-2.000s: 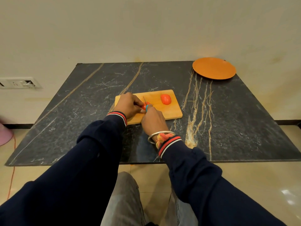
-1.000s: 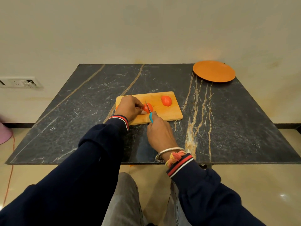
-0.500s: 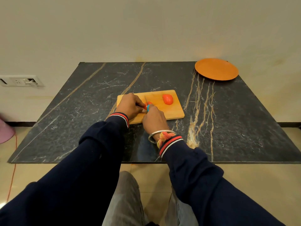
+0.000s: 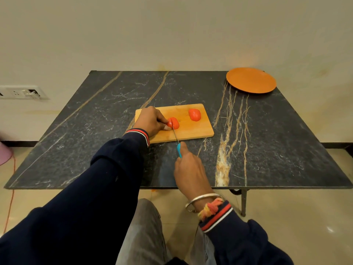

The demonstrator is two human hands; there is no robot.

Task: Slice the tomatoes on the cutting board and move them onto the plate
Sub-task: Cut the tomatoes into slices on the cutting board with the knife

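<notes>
A wooden cutting board (image 4: pixel 193 131) lies mid-table. On it, my left hand (image 4: pixel 150 120) pins a red tomato (image 4: pixel 175 122) from its left side. A knife (image 4: pixel 176 142) with a blue handle is gripped in my right hand (image 4: pixel 190 172), which is drawn back toward the table's near edge; the thin blade runs from the handle up into the tomato. A second tomato piece (image 4: pixel 194 114) rests alone on the board's far right part. The orange plate (image 4: pixel 251 82) sits at the table's far right corner, with nothing on it.
The dark marble table (image 4: pixel 267 142) stands against a cream wall. A wall socket (image 4: pixel 23 92) is at the left. My knees show below the near table edge, and a table leg (image 4: pixel 243 202) stands at the right.
My right hand has pulled back toward me from the board, drawing the knife blade through the tomato, after pushing forward half a second ago. My left hand kept holding the tomato.
</notes>
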